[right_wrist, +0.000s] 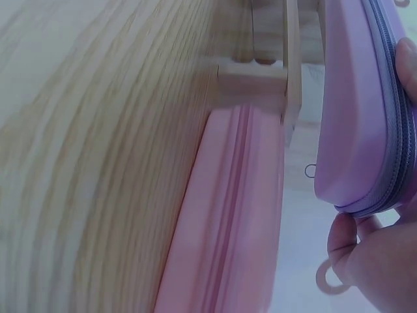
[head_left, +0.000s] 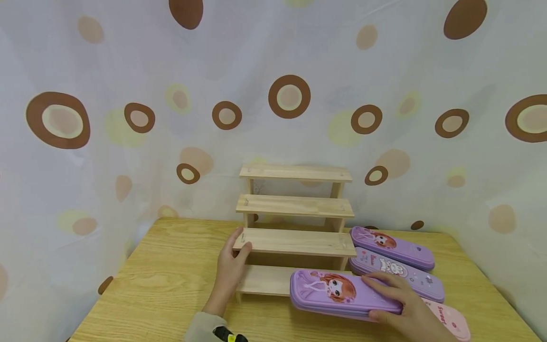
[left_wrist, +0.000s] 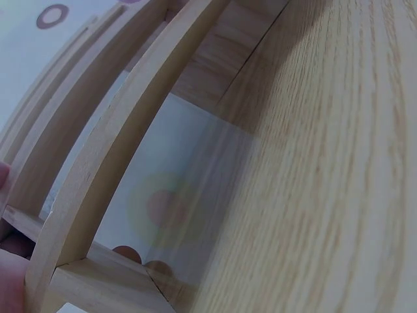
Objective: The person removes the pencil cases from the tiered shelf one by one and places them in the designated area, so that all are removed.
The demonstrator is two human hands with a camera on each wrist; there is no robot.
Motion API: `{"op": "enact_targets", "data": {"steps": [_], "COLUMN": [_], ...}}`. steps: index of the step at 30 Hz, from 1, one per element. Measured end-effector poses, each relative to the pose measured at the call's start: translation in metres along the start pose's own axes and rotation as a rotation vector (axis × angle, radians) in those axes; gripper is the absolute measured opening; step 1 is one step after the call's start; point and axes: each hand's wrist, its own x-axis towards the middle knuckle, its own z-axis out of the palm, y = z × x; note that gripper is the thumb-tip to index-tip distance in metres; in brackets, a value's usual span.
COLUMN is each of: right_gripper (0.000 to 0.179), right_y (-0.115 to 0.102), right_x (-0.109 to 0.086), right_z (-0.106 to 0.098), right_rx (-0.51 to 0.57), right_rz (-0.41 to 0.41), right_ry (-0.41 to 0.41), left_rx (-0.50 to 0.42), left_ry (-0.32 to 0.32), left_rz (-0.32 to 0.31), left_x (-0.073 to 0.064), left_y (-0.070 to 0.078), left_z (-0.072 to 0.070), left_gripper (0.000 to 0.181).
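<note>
My right hand (head_left: 406,304) grips the right end of a purple zippered pencil case (head_left: 307,297) printed with a red-haired girl. In the head view the case is in front of the lowest step of a four-tier wooden stepped rack (head_left: 295,241), covering part of that step. The right wrist view shows the case's zipper side (right_wrist: 355,111) raised off the table, with fingers at its end. On the rack's left side, my left hand (head_left: 228,268) holds the end of the second step from the bottom, thumb on top. Only bits of that hand show in the left wrist view.
Right of the rack lie a purple girl-print case (head_left: 406,251), a lilac bunny-print case (head_left: 423,282) and a pink case (head_left: 453,320), the last partly behind my right hand. A spotted curtain (head_left: 290,42) hangs behind the wood-grain table (head_left: 171,270).
</note>
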Motion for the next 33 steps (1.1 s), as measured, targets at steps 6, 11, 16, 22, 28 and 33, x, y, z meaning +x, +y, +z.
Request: {"op": "enact_targets", "data": {"steps": [6,11,16,22,28,33], "right_gripper": [0.069,0.068,0.068,0.066,0.065,0.065], "right_y": [0.009,0.015,0.018,0.028,0.047,0.060], "right_x": [-0.013,-0.024,-0.035,-0.052,-0.071,-0.084], "right_z": [-0.010,-0.018,-0.027,-0.035,-0.042,-0.049], "right_rx": [-0.031,-0.046,-0.032,-0.068,-0.139,-0.207], "right_rz": [-0.008,0.020,0.055,0.108,0.178,0.168], "right_ry": [0.025,0.030,0.028,0.027,-0.017,-0.025], "left_rx": [0.004,-0.001,-0.006,0.002,0.029,0.038], "left_ry": [-0.008,-0.007,-0.013,-0.009,0.006,0.005], "left_rz": [0.002,0.002,0.000,-0.006,-0.012,-0.018], "left_x": [0.001,0.000,0.000,0.000,0.000,0.001], "left_y": [0.001,0.003,0.003,0.000,-0.002,-0.002], "left_z": [0.001,0.000,-0.001,-0.002,-0.001,-0.001], "left_gripper": [0.054,0.054,0.056,0.056,0.055,0.054]}}
